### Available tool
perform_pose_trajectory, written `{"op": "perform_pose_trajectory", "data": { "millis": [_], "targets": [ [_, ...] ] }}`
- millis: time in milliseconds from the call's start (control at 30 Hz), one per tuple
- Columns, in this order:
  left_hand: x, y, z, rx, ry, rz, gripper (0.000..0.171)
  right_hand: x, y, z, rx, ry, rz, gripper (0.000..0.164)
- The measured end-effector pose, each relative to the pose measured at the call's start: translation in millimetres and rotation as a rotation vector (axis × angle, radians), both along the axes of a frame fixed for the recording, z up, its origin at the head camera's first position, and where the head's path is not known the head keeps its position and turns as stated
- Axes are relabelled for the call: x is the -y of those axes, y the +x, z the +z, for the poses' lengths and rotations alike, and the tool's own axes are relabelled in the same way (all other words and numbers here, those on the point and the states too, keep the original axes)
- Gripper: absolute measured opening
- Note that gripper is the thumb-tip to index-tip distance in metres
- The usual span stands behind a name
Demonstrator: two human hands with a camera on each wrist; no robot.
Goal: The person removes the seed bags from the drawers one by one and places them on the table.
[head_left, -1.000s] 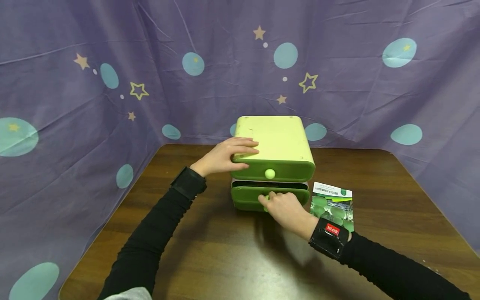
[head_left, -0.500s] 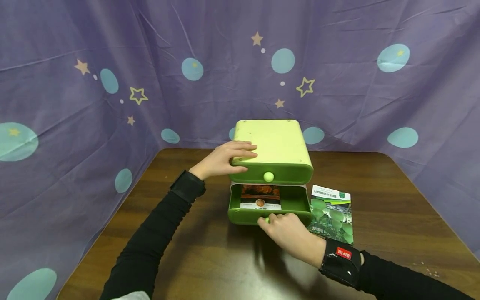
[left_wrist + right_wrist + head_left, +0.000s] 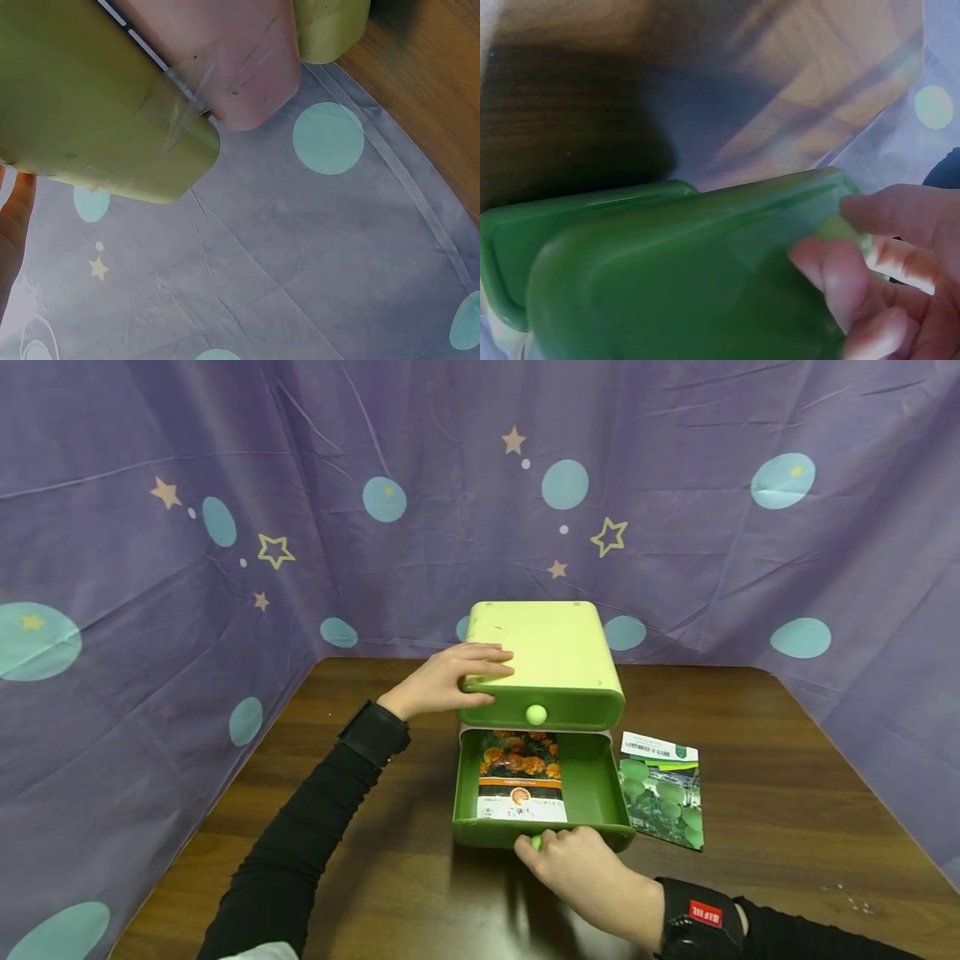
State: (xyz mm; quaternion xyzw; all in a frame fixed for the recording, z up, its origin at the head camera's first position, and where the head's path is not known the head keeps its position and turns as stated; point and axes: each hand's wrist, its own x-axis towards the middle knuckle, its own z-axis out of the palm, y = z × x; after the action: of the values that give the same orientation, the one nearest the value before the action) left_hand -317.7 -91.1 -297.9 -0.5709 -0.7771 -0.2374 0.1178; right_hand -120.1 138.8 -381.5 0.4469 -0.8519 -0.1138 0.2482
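A small drawer cabinet (image 3: 547,647) with a pale yellow-green top and green fronts stands on the table. Its lower drawer (image 3: 592,789) is pulled well out; the upper drawer front (image 3: 577,706) sits flush. My right hand (image 3: 581,868) pinches the round knob (image 3: 840,227) of the lower drawer between thumb and fingers. Inside the drawer, toward its left, lies a packet (image 3: 521,777) printed with orange flowers. My left hand (image 3: 453,678) rests on the cabinet's top left front corner, fingers stretched over the top and thumb at the front edge.
A green printed packet (image 3: 660,789) with round green shapes lies on the wooden table (image 3: 750,760), right of the cabinet. Behind the table hangs a purple curtain (image 3: 450,527) with stars and blue dots. Small white specks (image 3: 858,906) lie at the right.
My right hand has drawn the lower drawer out toward me from nearly closed, bringing the orange-flower packet into view. My left hand has stayed on the cabinet's corner.
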Motion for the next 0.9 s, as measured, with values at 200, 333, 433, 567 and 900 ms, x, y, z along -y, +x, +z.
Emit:
{"op": "perform_pose_trajectory", "data": {
  "millis": [200,333,433,567,900],
  "targets": [
    [-1,-0.7,-0.1,0.003,-0.006,-0.004,0.046,1,8.0,-4.2,-0.023,0.004,0.011,0.044],
    [0,-1.2,0.1,0.006,-0.006,0.000,0.046,1,12.1,-5.8,-0.024,0.009,0.013,0.042],
    [1,-1.5,0.0,0.007,-0.006,0.001,0.046,1,14.3,-7.2,0.020,0.028,0.007,0.041],
    [1,-1.4,-0.5,0.006,-0.004,-0.002,0.046,1,17.0,-10.0,0.044,0.023,0.020,0.040],
    [1,-1.9,-2.8,-0.001,-0.003,-0.001,0.046,0,21.4,-21.9,-0.027,-0.011,0.073,0.034]
  ]
}}
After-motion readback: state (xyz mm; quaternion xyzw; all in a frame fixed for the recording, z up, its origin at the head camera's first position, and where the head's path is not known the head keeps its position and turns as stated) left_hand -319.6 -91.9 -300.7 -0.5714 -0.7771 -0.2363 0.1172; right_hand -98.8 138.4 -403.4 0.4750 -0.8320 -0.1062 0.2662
